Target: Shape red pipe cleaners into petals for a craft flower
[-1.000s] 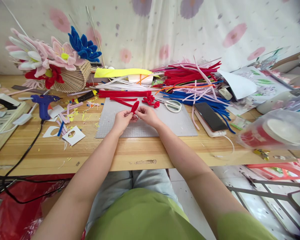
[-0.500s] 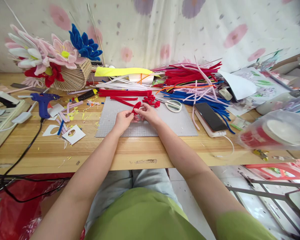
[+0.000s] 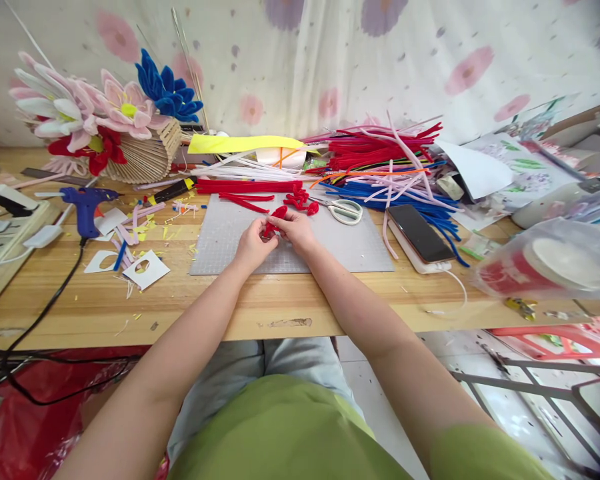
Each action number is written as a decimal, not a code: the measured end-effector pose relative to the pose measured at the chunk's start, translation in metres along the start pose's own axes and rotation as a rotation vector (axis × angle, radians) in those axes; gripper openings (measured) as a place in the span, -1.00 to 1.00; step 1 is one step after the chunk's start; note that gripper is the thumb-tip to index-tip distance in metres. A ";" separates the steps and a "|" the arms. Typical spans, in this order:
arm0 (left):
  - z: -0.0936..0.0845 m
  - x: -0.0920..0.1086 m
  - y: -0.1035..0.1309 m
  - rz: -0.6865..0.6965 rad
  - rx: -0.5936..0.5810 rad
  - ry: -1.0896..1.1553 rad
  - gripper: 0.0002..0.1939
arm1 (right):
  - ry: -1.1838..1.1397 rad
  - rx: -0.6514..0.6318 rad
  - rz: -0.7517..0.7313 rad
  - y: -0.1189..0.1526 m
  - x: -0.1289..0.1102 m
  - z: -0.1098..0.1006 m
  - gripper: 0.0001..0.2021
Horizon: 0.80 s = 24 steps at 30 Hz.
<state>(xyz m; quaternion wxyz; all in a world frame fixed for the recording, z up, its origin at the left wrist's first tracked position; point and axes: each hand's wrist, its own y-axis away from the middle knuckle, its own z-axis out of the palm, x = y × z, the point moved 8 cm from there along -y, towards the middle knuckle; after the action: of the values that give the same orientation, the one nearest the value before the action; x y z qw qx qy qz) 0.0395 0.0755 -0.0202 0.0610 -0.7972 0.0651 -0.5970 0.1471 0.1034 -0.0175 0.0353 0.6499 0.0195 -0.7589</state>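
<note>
Between my two hands is a bent red pipe cleaner piece [image 3: 279, 213], partly covered by my fingers. My left hand [image 3: 254, 245] is closed on its lower side, while my right hand [image 3: 297, 230] pinches it from the right. Both hands are over the grey cutting mat [image 3: 350, 257]. Just beyond them lie short red pipe cleaners [image 3: 245, 198] and a small heap of curled red pieces [image 3: 297, 197]. White-handled scissors [image 3: 346, 211] rest on the mat to the right, their blades pointing toward the curled pieces.
A blue glue gun [image 3: 86, 208] with a black cord stands left, near paper scraps [image 3: 147, 269]. Fuzzy flowers [image 3: 125, 110] are at back left. Bundled pipe cleaners [image 3: 380, 150] fill the back. A phone [image 3: 420, 233] and a bagged cup [image 3: 525, 267] lie right.
My hands have turned the red piece slightly and shifted a little to the right. My left hand has rolled, its back now facing up more. Nothing else on the table has moved.
</note>
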 end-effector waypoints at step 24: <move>-0.008 -0.001 0.002 -0.101 0.066 0.191 -0.71 | 0.077 0.003 0.096 0.008 -0.001 0.003 -0.72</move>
<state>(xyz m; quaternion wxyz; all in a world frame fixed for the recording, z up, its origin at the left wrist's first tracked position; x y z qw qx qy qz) 0.0318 0.0738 -0.0194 0.0504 -0.7366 0.0106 -0.6744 0.1453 0.0957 -0.0159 0.0697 0.6788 -0.0114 -0.7309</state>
